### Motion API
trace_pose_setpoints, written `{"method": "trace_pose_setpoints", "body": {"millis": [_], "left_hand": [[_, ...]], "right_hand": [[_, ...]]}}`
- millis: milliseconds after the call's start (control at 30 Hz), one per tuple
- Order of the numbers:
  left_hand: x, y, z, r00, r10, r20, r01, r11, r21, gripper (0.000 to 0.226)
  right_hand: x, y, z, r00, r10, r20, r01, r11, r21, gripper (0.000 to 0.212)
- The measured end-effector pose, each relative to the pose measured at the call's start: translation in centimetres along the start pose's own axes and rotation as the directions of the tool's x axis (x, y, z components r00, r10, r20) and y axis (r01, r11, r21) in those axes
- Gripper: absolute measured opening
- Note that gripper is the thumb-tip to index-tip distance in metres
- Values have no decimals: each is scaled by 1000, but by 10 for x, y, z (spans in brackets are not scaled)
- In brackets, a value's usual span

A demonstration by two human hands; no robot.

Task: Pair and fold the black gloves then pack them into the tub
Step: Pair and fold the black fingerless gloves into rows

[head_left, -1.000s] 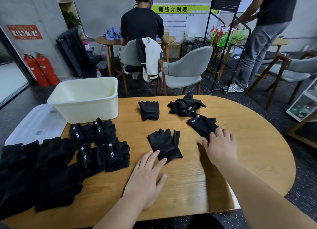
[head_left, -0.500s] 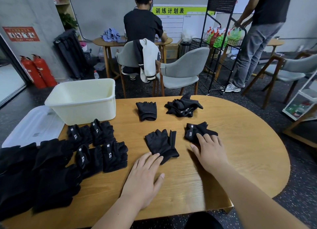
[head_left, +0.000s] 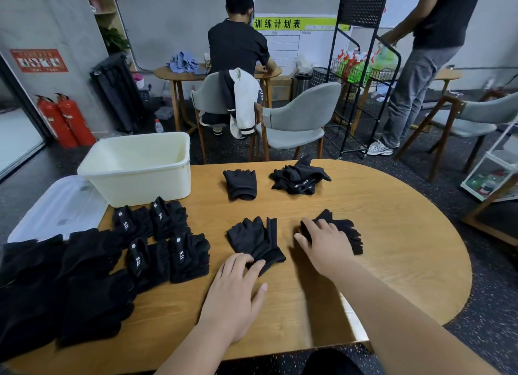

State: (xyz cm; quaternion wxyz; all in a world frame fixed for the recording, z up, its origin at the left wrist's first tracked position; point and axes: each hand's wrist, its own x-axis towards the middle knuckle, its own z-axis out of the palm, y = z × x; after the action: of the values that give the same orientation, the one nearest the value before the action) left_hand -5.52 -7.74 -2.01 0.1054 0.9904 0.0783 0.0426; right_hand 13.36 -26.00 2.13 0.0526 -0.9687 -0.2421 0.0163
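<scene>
The left hand lay on the bench with its fingers a little bent. Its tips touched the near edge of a flat black glove. The right hand was spread wide on top of another black glove just beside it. To the left lay folded pairs with white "5.11" tags. Farther back sat a loose heap of gloves, and its tag read "5.11" upside down. The cream tub stood at the bench's far left, behind the folded pairs. A green sign on the back wall read "训练计划表".
</scene>
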Motion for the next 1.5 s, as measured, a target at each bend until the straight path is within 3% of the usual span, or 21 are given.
{"method": "trace_pose_setpoints", "body": {"millis": [233,300,367,433,500,567,600,700,767,833,900,1000,1100,1267,1500], "left_hand": [[1,0,0,1000,-4,-10,4,1000,16,55],[1,1,-2,1000,-7,-6,7,1000,16,56],[1,1,-3,1000,-5,-2,5,1000,23,57],[0,2,-4,1000,-9,-4,10,999,34,57],[0,3,-5,1000,-23,-10,24,999,45,57],[-1,3,-5,999,-41,-4,42,998,56,59],[0,4,-6,999,-50,-1,50,997,59,60],[-1,5,-7,997,-72,-2,72,996,53,61],[-1,5,-8,997,-80,-14,80,996,44,63],[-1,5,-7,999,-49,-19,50,998,47,65],[0,4,-5,1000,20,-9,-20,998,63,67],[2,4,-4,999,52,12,-53,997,53,64],[1,6,-8,999,-15,-30,17,997,71,63],[0,6,-11,994,-102,-38,104,994,42,66],[3,5,-9,997,-81,-4,81,996,43,74]], "right_hand": [[8,-12,-16,995,88,49,-88,996,18,22],[10,-16,-28,994,108,-3,-108,992,65,18],[12,-20,-42,982,141,-122,-110,966,233,14],[14,-23,-57,945,233,-231,-88,859,505,12],[15,-24,-65,890,368,-270,-52,669,741,8],[14,-22,-57,868,447,-217,-80,557,827,6],[12,-19,-48,880,446,-164,-136,567,812,8],[-4,-12,-7,935,352,-35,-267,768,581,34],[-19,-13,12,948,300,-104,-218,852,475,53],[-31,-15,23,954,197,-227,-107,927,359,52],[-35,-19,31,972,48,-230,0,979,204,47],[-33,-25,39,990,-55,-133,60,997,38,52],[-25,-30,39,992,-76,-102,74,997,-24,58],[-8,-40,43,992,-109,-70,109,994,-1,63],[-3,-42,49,983,-181,-22,182,982,54,62]]}}
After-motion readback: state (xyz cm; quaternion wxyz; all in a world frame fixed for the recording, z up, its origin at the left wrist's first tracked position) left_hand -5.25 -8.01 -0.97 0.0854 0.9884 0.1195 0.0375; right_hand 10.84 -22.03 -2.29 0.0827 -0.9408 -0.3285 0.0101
